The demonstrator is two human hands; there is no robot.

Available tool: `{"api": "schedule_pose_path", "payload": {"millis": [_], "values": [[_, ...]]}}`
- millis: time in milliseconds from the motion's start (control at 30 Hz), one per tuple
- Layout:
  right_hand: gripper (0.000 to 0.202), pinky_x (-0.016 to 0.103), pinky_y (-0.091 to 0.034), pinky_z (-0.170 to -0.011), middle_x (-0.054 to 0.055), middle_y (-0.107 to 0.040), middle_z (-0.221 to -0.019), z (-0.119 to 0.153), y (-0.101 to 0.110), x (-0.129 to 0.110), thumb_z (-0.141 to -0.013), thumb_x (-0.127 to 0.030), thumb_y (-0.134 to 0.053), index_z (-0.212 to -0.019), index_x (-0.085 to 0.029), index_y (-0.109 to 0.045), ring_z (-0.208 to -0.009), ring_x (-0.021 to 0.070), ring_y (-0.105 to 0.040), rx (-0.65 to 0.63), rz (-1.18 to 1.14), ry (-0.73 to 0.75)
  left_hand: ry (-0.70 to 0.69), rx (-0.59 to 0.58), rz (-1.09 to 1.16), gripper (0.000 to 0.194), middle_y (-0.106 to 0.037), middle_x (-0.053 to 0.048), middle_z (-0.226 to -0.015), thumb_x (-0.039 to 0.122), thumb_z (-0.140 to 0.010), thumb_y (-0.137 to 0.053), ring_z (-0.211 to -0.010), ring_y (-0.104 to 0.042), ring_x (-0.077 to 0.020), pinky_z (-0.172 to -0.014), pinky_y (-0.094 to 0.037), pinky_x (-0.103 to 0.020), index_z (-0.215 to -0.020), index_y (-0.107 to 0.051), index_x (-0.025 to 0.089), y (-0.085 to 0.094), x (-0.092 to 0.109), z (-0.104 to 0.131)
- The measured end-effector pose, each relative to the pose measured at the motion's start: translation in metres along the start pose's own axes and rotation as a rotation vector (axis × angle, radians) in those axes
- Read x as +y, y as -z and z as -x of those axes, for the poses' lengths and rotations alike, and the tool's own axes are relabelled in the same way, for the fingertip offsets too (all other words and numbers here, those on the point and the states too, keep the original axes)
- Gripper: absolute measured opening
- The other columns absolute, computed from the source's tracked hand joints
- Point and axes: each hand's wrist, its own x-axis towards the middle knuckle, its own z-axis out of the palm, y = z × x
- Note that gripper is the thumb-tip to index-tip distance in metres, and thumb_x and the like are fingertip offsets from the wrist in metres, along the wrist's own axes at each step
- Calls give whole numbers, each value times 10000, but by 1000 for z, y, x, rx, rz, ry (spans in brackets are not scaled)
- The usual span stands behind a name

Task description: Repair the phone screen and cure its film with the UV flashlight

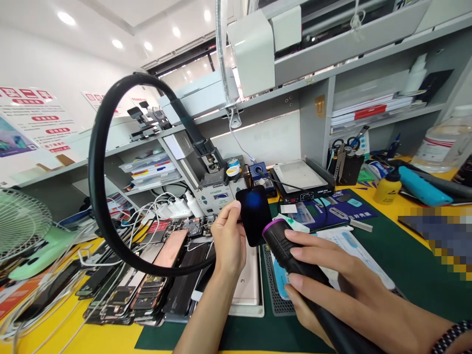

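Holding up a thin black screen (258, 223) with the left hand (229, 241), its fingers (231, 212) pinching the left edge, so they're basically closing on it. Meanwhile the right hand (342, 268) is gripping a black flashlight (282, 243), its fingers (315, 241) wrapping around the barrel, and the purple-ringed end is pointing at the screen from the lower right. I'm not able to tell from this angle if the two are touching. A fuzzy blue glow (253, 200) is showing on the upper half of the screen, which is hovering above the tabletop (99, 329) around mid-view. Off to the left, a bunch of opened-up phones (147, 287) is lying in piles, a black hose (97, 147) is making a big loop, and a pale green fan (22, 226) is standing further out. Over right, a small yellow bottle (387, 188) is sitting near the shelves (372, 123)
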Motion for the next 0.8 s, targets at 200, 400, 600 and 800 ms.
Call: {"api": "schedule_pose_path", "payload": {"millis": [200, 400, 600, 800], "values": [[314, 391, -546, -1061, 101, -699, -1162, 19, -12, 2, -826, -137, -721, -1129, -220, -709, -1276, 305, -628, 75, 12, -60, 14, -13, 6, 207, -675, 33, -733, 308, -680, -878, -669, -570, -71, -645, -459, -177, -801, -767, 181, -2, 0, 2], [310, 409, -550, -1055, 115, -694, -1167, 19, -8, 6, -832, -110, -700, -1127, -207, -710, -1298, 305, -610, 77, -24, -65, 26, -22, 15, 230, -671, 29, -735, 325, -667, -890, -695, -576, -75, -681, -475, -180, -778, -756, 175, -3, 2, 5], [292, 430, -579, -1029, 140, -681, -1145, 6, -4, 5, -826, -57, -667, -1099, -160, -689, -1273, 322, -629, 90, -30, -57, 32, -24, 9, 227, -681, 22, -745, 335, -686, -881, -691, -585, -81, -675, -479, -186, -807, -769, 179, -3, 2, 6], [269, 410, -611, -983, 122, -700, -1081, -3, -3, 1, -849, -62, -640, -1085, -188, -672, -1218, 310, -669, 119, -37, -81, 28, -33, -2, 200, -666, 24, -746, 336, -710, -865, -701, -561, -81, -685, -465, -187, -799, -772, 184, -3, 1, 5]]}}
